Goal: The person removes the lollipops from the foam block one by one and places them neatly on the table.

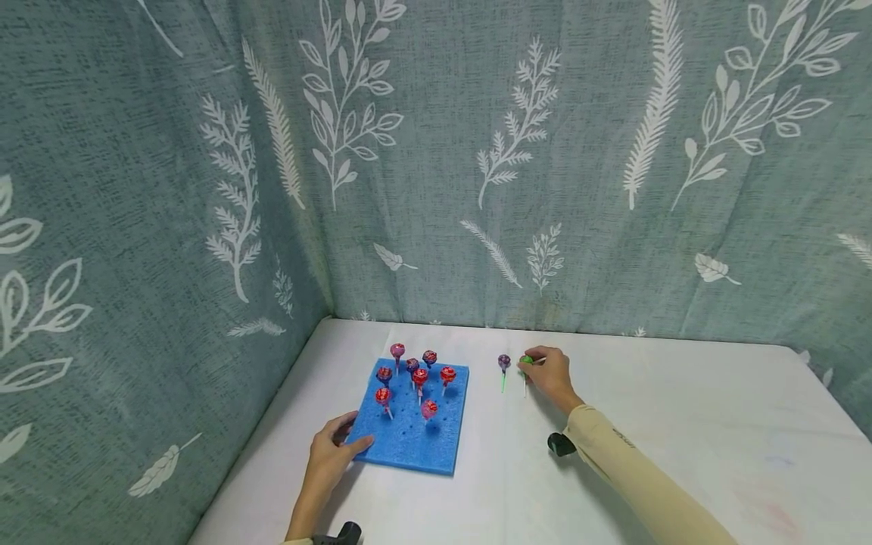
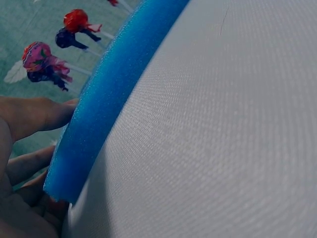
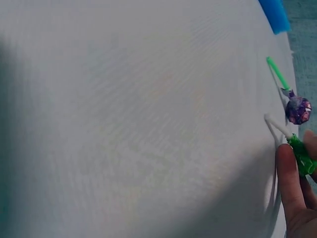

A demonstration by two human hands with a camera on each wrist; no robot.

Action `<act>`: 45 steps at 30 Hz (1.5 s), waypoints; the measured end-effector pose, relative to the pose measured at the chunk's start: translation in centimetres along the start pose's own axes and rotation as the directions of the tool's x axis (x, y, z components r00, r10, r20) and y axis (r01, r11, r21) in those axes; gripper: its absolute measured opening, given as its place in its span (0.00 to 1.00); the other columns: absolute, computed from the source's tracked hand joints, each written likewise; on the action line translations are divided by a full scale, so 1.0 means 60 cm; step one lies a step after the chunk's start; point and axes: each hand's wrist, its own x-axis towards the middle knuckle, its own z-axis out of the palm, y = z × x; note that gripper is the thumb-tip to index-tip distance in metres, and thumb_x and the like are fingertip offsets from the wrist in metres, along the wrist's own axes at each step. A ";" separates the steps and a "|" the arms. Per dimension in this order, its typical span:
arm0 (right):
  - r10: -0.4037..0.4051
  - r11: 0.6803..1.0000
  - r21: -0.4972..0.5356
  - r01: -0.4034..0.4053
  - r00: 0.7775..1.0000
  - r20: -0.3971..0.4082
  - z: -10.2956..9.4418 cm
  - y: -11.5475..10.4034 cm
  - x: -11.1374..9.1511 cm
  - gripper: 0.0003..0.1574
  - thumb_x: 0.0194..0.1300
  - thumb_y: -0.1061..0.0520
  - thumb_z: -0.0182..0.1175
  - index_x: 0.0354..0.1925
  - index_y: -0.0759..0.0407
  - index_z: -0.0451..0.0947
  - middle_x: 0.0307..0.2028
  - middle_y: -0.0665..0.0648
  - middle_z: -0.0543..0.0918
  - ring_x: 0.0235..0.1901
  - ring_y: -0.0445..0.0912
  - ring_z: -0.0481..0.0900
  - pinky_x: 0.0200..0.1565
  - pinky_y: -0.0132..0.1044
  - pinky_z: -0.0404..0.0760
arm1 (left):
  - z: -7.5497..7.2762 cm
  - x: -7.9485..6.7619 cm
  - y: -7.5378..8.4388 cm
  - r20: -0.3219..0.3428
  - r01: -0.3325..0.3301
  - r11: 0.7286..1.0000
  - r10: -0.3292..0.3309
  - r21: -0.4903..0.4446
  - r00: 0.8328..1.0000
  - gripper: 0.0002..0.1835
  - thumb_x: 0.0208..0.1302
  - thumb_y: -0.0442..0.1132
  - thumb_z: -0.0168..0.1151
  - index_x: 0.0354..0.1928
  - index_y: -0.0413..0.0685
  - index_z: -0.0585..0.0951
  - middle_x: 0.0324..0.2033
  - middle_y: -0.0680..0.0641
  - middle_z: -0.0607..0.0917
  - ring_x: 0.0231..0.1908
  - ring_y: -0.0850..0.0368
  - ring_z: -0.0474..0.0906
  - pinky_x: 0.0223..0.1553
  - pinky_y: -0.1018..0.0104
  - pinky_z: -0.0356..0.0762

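Observation:
A blue foam board (image 1: 409,446) lies on the table with several wrapped lollipops standing in it by their sticks, such as a red one (image 1: 383,396) and a pink one (image 1: 428,409). My left hand (image 1: 331,450) grips the board's near left corner, thumb over the top face and the other fingers at its edge. Right of the board, my right hand (image 1: 550,375) pinches a green-wrapped lollipop (image 3: 300,156) at its wrapper, its white stick pointing toward me. Just left of that hand a purple lollipop (image 1: 504,361) with a green stick lies on the table.
The white table (image 1: 681,424) reaches far to the right. Leaf-patterned green cloth (image 1: 436,250) hangs behind it and along the left side. Small holes dot the foam board's top among the lollipops. A black wrist device (image 1: 561,444) is by the right sleeve.

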 end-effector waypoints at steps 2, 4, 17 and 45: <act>-0.005 1.000 -0.012 0.005 1.000 -0.007 0.000 0.002 0.001 0.15 0.55 0.66 0.67 0.42 0.71 0.81 0.32 0.63 0.80 0.20 0.44 0.78 0.23 0.35 0.78 | 0.000 0.000 0.000 0.002 -0.002 1.000 0.002 0.001 1.000 0.33 0.52 0.38 0.71 0.60 0.36 0.72 0.52 0.36 0.76 0.53 0.43 0.70 0.56 0.46 0.67; -0.015 1.000 -0.020 0.015 1.000 -0.014 0.001 0.003 0.002 0.15 0.54 0.66 0.67 0.41 0.71 0.81 0.31 0.63 0.81 0.20 0.44 0.78 0.23 0.35 0.78 | 0.000 0.000 0.001 0.003 -0.001 1.000 0.001 0.000 1.000 0.33 0.52 0.38 0.71 0.60 0.36 0.72 0.52 0.36 0.76 0.53 0.43 0.70 0.56 0.46 0.67; -0.037 0.997 -0.068 0.034 0.999 -0.036 0.004 0.000 -0.001 0.14 0.54 0.65 0.67 0.40 0.70 0.80 0.33 0.64 0.80 0.28 0.50 0.80 0.26 0.37 0.80 | -0.001 0.000 0.002 0.007 0.008 1.000 -0.008 -0.012 1.000 0.34 0.52 0.38 0.71 0.61 0.36 0.71 0.54 0.35 0.75 0.55 0.41 0.69 0.58 0.45 0.65; -0.156 0.967 -0.210 0.148 0.988 -0.021 0.004 -0.005 -0.002 0.17 0.56 0.63 0.66 0.43 0.70 0.77 0.41 0.66 0.74 0.42 0.58 0.73 0.45 0.51 0.72 | -0.002 -0.002 0.003 0.007 0.015 1.000 -0.015 0.003 1.000 0.33 0.52 0.40 0.71 0.61 0.37 0.72 0.52 0.36 0.76 0.52 0.43 0.70 0.55 0.47 0.68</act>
